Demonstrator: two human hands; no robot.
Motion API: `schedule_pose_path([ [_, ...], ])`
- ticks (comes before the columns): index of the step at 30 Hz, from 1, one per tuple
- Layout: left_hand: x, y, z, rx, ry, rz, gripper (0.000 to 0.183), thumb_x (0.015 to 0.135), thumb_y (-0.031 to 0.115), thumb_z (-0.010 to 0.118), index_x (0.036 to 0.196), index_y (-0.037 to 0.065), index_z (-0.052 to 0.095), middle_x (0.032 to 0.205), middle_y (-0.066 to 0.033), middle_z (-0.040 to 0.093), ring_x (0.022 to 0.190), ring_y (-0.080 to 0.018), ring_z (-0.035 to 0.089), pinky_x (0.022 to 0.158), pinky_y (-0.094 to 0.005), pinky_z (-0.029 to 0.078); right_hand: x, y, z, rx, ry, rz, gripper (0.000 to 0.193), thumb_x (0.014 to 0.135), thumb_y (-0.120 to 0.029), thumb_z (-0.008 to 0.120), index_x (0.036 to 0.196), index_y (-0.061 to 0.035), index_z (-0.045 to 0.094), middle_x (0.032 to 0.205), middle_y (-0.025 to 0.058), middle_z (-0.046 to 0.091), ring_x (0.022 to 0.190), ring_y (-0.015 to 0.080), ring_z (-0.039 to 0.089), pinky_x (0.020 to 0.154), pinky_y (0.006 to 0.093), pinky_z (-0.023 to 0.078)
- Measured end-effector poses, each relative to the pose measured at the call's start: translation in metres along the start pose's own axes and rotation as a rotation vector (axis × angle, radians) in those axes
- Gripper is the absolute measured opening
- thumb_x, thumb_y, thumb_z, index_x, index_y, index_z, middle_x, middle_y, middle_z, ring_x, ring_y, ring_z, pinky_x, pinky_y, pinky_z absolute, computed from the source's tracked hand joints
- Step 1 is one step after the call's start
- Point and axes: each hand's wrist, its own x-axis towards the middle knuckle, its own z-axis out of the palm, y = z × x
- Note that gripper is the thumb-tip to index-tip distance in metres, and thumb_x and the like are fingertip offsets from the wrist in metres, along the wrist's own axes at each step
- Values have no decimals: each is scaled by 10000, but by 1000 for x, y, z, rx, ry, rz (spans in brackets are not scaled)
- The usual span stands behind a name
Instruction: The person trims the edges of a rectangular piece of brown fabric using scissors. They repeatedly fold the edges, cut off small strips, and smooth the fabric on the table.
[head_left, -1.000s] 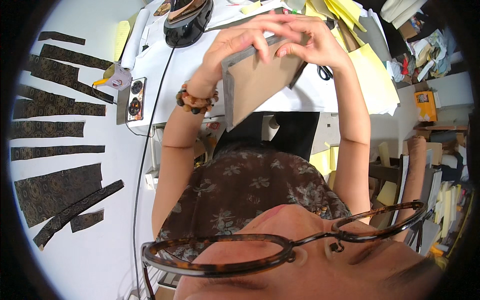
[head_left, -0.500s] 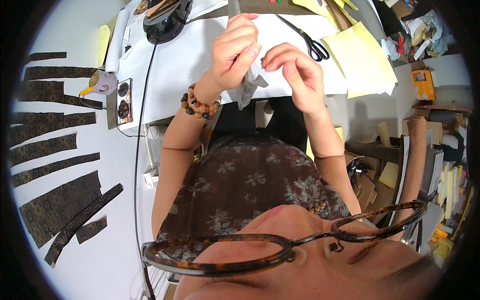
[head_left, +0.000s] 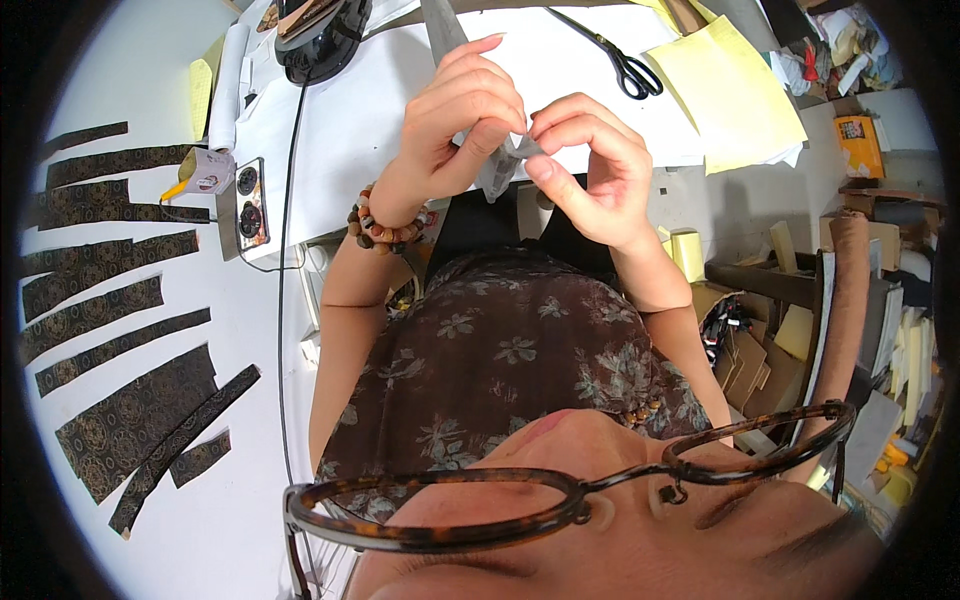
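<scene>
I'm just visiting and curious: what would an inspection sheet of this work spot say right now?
Surface: white table, partly covered with white sheets.
Job's things: a thin pale grey strip pinched between both hands above the table edge.
Clutter: black-handled scissors, yellow paper sheets, a dark iron, a paper roll, dark patterned fabric strips laid out to the left.
Grippers: left hand and right hand, fingertips closed on the strip; bead bracelet on the left wrist.
Cables: a black cord runs from the iron down the table.
Surroundings: crowded shelves of card and paper on the right.
</scene>
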Motion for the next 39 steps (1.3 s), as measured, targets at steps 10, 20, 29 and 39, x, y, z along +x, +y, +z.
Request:
schedule_pose_path([
  [10,6,3,-12,-70,-120,-64,166,963,199,635,843,85,651,811,-11,630,790,-209,599,1107,-528,343,-12,5,6,115,103,15,61,842,22,758,846,8,699,900,106,704,827,189,656,758,284,508],
  [20,6,2,-17,-118,-158,-82,142,927,211,676,866,84,659,839,-16,639,829,-212,602,1127,-538,309,-14,14,14,189,154,-15,50,885,-19,738,874,-2,692,916,97,721,885,206,675,994,458,510],
  [29,5,5,-25,-113,-190,-110,103,883,175,713,900,76,687,866,-26,667,857,-221,626,1166,-534,271,-19,11,20,46,176,-16,79,877,5,741,912,-6,671,832,88,730,771,194,715,747,295,571],
  [39,3,6,-21,-71,-147,-136,110,869,162,722,855,60,686,867,-44,682,870,-228,625,1177,-545,242,-24,11,24,100,327,143,213,871,-93,809,948,-6,631,807,70,703,680,140,700,639,237,546],
])
